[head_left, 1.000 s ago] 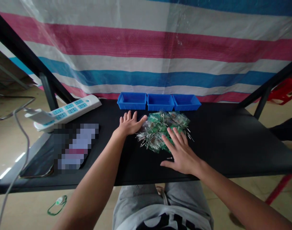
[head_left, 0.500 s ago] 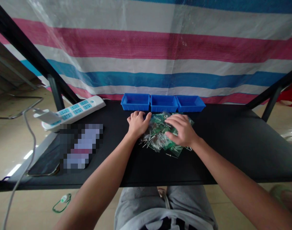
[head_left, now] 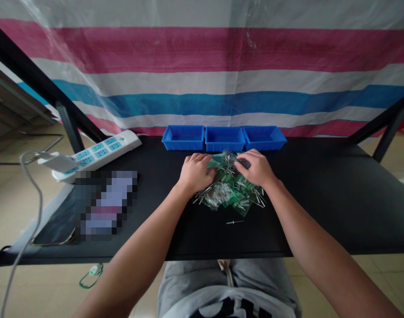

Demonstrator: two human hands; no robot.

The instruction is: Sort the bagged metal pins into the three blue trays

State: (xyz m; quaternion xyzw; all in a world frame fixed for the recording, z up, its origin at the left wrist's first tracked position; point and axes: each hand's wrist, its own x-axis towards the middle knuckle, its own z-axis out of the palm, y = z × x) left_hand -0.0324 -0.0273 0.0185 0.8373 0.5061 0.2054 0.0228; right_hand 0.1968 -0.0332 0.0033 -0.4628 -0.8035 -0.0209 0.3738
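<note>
"Where do we have the heap?"

"Our heap of small clear and green bags (head_left: 218, 193) and thin metal pins (head_left: 259, 198) sits on the black table (head_left: 324, 194), just in front of three blue trays (head_left: 224, 142)."

"And our grip?"

"Our left hand (head_left: 195, 173) curls over the heap's left edge, our right hand (head_left: 257, 167) over its far right side. The fingertips are partly hidden, so we cannot tell whether either has closed on anything."

"How should we handle it well, then?"

"We'd keep our touch light and our fingers low, since the pins look likely to snag the bags or roll. Working from the edges inward seems safer than pressing down. (One loose pin (head_left: 235, 222) lies apart, near our side of the table; we ought to mind our forearms there.)"
</note>
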